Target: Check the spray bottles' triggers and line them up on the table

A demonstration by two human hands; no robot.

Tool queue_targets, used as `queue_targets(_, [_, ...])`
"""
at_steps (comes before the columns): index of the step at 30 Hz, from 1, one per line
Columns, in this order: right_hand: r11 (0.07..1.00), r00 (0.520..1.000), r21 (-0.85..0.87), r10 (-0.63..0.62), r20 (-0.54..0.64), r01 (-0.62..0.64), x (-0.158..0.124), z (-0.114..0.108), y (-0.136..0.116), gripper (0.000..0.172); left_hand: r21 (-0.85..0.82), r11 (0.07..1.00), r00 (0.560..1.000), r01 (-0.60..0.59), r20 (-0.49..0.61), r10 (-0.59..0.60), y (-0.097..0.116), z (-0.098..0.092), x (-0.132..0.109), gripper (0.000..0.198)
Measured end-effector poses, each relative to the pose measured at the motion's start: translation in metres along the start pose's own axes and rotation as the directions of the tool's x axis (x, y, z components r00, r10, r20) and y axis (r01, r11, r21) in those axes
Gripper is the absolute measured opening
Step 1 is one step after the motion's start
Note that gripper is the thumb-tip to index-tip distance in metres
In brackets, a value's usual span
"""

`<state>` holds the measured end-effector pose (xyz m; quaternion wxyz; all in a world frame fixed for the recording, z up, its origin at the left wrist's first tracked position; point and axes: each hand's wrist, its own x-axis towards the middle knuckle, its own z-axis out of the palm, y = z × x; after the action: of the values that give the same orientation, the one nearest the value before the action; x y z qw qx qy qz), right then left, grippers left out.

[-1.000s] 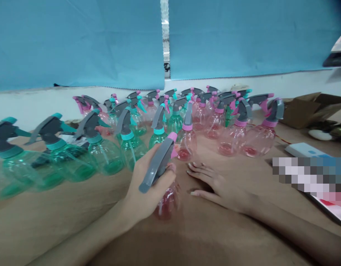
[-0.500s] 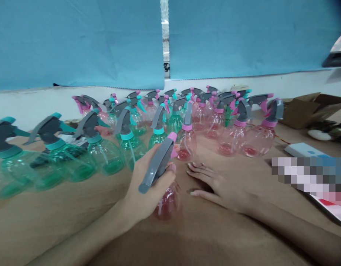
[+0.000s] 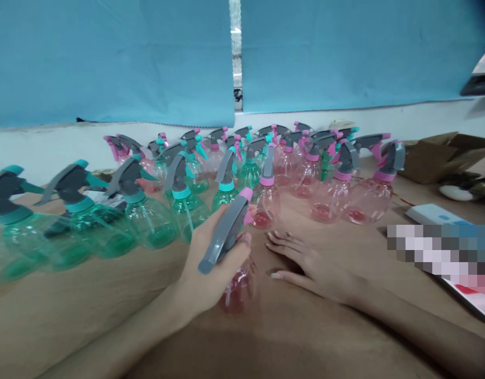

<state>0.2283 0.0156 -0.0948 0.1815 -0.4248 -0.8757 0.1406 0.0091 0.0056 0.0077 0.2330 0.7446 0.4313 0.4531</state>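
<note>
My left hand (image 3: 209,268) is wrapped round the neck of a pink spray bottle (image 3: 238,295) with a grey and pink trigger head. The bottle stands on the brown table, its collar hidden by my fingers. Flat on the table to its right lies my right hand (image 3: 301,260), fingers stretched out, holding nothing. Just beyond the two hands is another pink spray bottle (image 3: 266,205). Green spray bottles (image 3: 150,223) with turquoise collars form a row on the left, the closest one to my left hand being a green bottle (image 3: 189,210).
More pink bottles (image 3: 330,197) stand at the right, with several mixed ones behind. A cardboard box (image 3: 435,158) sits at the far right, near a white box (image 3: 435,213) and a partly pixelated flat item (image 3: 475,300). Blue cloth (image 3: 116,63) covers the wall behind.
</note>
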Motion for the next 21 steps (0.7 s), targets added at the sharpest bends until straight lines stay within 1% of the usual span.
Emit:
queue_targets(5, [1.000,1.000,-0.005,0.002,-0.002,-0.002,-0.0003,0.0004,0.0001,0.062,0.018,1.000,1.000,-0.012,-0.014,0.012,-0.0006,0.0036,0.0004,0.007])
queue_targets(9, [1.000,1.000,0.004,-0.008,-0.016,0.008,-0.0002,0.0005,0.0003,0.061,0.027,1.000,1.000,-0.008,-0.006,0.009,-0.0002,0.0051,0.0003,0.006])
queue_targets(15, [1.000,1.000,0.015,-0.016,-0.026,0.016,0.0001,0.0002,0.0001,0.061,0.019,0.999,0.999,0.033,-0.004,-0.033,0.0016,0.0053,0.0006,0.007])
queue_targets(21, [0.999,0.999,0.034,-0.022,-0.032,0.023,-0.0003,-0.0001,-0.0005,0.060,0.008,0.999,0.999,0.044,0.008,-0.044,0.0031,0.0056,0.0017,0.008])
